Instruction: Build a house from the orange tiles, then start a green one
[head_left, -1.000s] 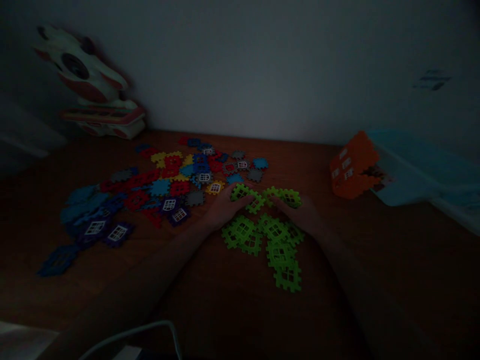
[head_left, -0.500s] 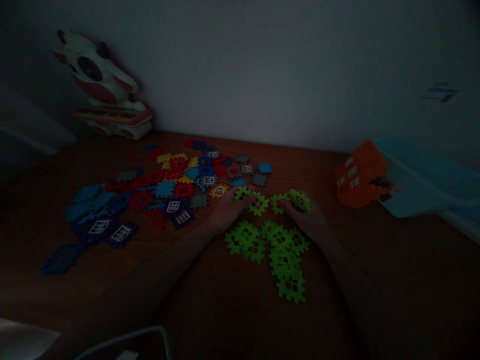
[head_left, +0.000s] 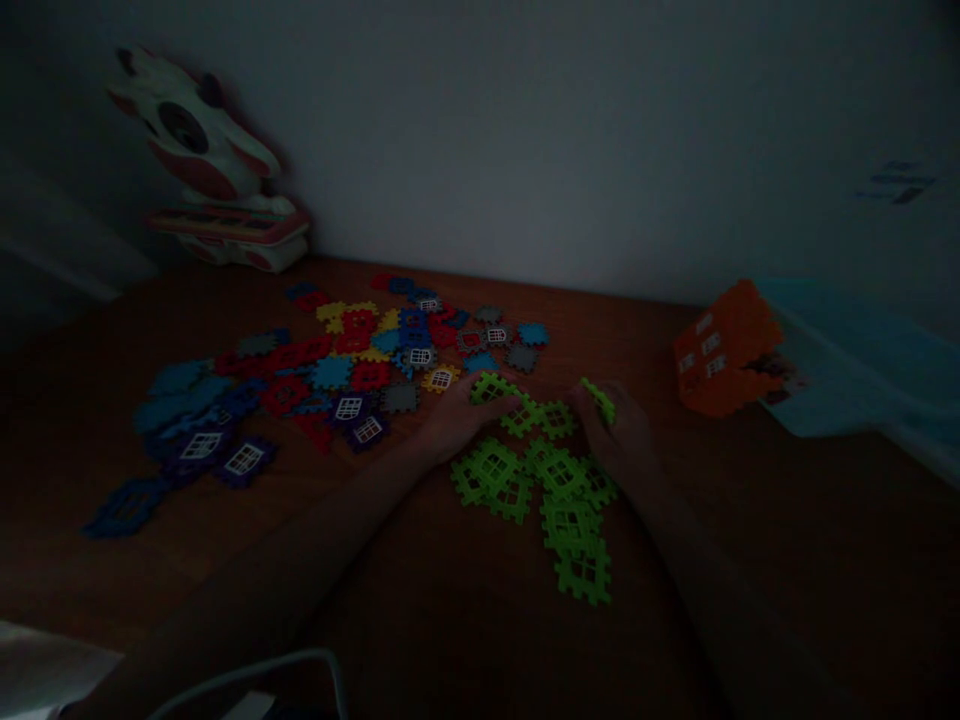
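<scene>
My left hand [head_left: 459, 418] grips a strip of green interlocking window tiles [head_left: 491, 388], its thumb laid across the top. Another green tile [head_left: 556, 420] lies flat at the strip's right end; whether the two are locked together is hard to tell in the dim light. My right hand [head_left: 624, 440] has its fingers closed around a green tile [head_left: 598, 402] that stands tilted on edge, beside the flat one. Just in front of both hands lies an overlapping group of loose green tiles [head_left: 559, 475], trailing toward me on the right.
A heap of red, blue, yellow and grey tiles [head_left: 330, 373] spreads to the left. At the back left stands a cow-shaped toy keyboard [head_left: 232, 226]. An orange tile house [head_left: 720, 350] sits at the right beside a light blue sheet [head_left: 825, 400]. A pale cable [head_left: 300, 657] curves at the bottom.
The green tile between my hands has come left against the strip's end. In my right hand, the other tile has tipped up onto its edge, and my fingers have moved off the middle tile.
</scene>
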